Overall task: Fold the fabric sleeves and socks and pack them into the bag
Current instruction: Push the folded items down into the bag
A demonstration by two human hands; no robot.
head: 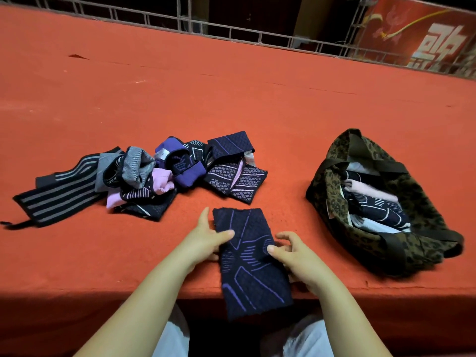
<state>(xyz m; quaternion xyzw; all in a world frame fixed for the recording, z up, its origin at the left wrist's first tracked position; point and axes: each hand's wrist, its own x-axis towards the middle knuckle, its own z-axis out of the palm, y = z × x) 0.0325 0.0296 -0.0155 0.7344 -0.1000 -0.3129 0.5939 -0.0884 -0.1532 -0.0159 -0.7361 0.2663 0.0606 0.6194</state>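
Sleeve [251, 261] flat at near desk [231, 99] edge, long axis near–far, near end overhanging. Left hand [206, 240], right hand [296, 256] pinch its sides mid-length — bag [412, 240] right, nearer right hand.

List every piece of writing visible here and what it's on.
Red banner behind the railing: large white characters, cut off by the frame edge, not readable.
White tag on the purple sleeve in the pile: too small to read.
Nothing legible on the leopard-print bag or the navy sleeve.
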